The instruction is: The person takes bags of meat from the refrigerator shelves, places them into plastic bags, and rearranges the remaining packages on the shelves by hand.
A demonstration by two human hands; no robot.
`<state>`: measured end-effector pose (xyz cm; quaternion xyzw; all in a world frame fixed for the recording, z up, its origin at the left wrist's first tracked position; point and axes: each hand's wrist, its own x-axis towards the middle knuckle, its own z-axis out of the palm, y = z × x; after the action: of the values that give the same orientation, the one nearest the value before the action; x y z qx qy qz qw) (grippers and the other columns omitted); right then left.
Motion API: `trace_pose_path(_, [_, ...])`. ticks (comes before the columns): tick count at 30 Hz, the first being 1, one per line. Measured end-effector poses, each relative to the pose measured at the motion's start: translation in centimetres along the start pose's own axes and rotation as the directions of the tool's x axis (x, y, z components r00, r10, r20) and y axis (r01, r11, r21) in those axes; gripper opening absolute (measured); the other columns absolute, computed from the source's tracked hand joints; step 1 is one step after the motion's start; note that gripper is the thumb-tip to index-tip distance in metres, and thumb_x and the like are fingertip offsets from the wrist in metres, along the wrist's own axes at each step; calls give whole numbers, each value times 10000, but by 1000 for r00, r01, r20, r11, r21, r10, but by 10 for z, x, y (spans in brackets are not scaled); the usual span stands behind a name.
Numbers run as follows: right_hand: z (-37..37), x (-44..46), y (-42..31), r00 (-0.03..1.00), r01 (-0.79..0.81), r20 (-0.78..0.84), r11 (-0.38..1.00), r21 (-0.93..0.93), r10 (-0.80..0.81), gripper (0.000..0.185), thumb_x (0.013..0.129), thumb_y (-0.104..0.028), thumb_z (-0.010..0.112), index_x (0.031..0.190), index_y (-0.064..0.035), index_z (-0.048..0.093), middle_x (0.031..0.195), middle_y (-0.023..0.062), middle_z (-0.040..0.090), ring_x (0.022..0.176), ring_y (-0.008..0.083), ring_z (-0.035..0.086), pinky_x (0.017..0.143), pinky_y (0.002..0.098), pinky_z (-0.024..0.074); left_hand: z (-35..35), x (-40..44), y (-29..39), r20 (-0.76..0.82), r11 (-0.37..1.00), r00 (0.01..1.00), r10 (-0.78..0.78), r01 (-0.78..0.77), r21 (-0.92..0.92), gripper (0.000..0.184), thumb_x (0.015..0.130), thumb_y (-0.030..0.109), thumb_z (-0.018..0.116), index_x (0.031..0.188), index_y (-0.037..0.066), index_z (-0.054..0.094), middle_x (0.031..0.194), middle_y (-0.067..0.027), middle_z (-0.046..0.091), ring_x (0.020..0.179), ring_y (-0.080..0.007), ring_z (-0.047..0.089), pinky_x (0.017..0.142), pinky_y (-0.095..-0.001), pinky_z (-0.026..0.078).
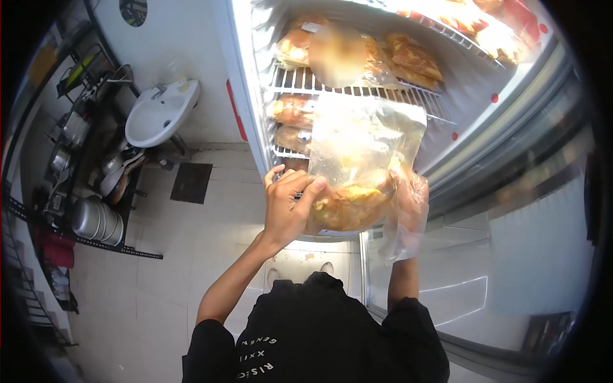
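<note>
wearing a black shirt (313, 332) at bottom centre, the person has the left hand (289, 207) bare and curled at mid-frame, thumb and forefinger pinching the left edge of a clear bag (364, 143). the right hand (414, 198), inside loose, crinkled film (401, 246), looks closed about the right edge, its far fingers hidden. so the bag sits between the hands, touching both, neither nearer; its long axis runs up the frame, the full end toward the body. the plastic is thin, glossy and flattish above; yellow-orange food (352, 207) bulges in lumps below. beyond, at upper centre, wire shelves (429, 102) in a lit fridge (241, 64) carry plump wrapped packs (415, 57). at upper left, a smooth white sink (137, 127); left of it, a black rack (148, 255) with metal pots (96, 220).
</note>
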<state>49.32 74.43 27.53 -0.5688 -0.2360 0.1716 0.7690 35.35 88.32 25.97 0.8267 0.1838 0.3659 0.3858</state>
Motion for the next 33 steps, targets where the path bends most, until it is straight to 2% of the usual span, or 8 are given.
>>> trace_pose_path(5, [-16,8,16,813,468,-179,805,-365,-554,362,779,-82,649,1094,-57,473,1084,150,533,1063,223,502,878,366,433,7,15,15,79,984,993,90,-101,147,245,844,221,553,687,59,648,593,-32,560,637,-172,524,873,-379,274])
trace_pose_path(8, [-27,5,-11,455,755,360,138,-641,-815,421,709,-94,709,1073,-69,499,1145,172,505,1089,271,500,920,416,413,3,20,18,128,968,988,92,-119,219,241,836,206,560,672,53,651,583,-19,586,602,-152,527,874,-347,269])
trace_pose_path(9, [-28,1,-22,528,799,610,103,-592,-591,562,642,-140,763,1136,-76,502,1177,188,497,1121,314,482,953,420,385,1,23,21,138,965,985,103,-132,225,241,835,220,563,682,62,662,587,-16,595,599,-152,527,861,-343,269])
trace_pose_path(12, [-25,6,-14,737,649,613,551,-525,-285,656,610,-177,790,1179,-62,485,1195,169,496,1126,289,480,953,396,386,-10,34,30,220,960,973,70,-126,249,247,834,227,566,679,62,663,594,-23,608,606,-144,531,852,-339,270])
trace_pose_path(17, [-29,27,22,731,84,681,985,-150,41,844,543,-206,818,1268,-26,426,1198,135,511,1116,216,483,938,325,389,-13,58,41,300,978,952,59,-115,172,256,825,235,574,737,24,690,650,-62,654,545,-154,551,740,-315,358])
trace_pose_path(22, [-49,4,31,842,-257,536,917,305,58,854,541,-157,790,1285,-6,398,1104,107,557,1011,202,539,869,311,434,-2,92,52,392,999,920,-10,28,-42,268,810,231,580,745,-6,688,598,-81,636,498,-125,577,499,-260,423])
trace_pose_path(30, [-63,-2,70,967,-75,248,996,47,61,823,586,-91,755,1300,2,358,1105,104,543,1002,209,541,861,316,445,25,164,111,467,956,874,132,-237,174,286,774,273,592,717,9,688,551,-76,608,497,-132,566,506,-274,428])
trace_pose_path(33, [-58,12,70,988,-96,136,974,204,69,812,602,-67,742,1306,4,343,1106,103,537,999,212,542,857,318,449,46,191,115,434,971,890,140,-209,115,271,743,282,604,746,29,702,645,-111,641,599,-177,601,583,-309,456])
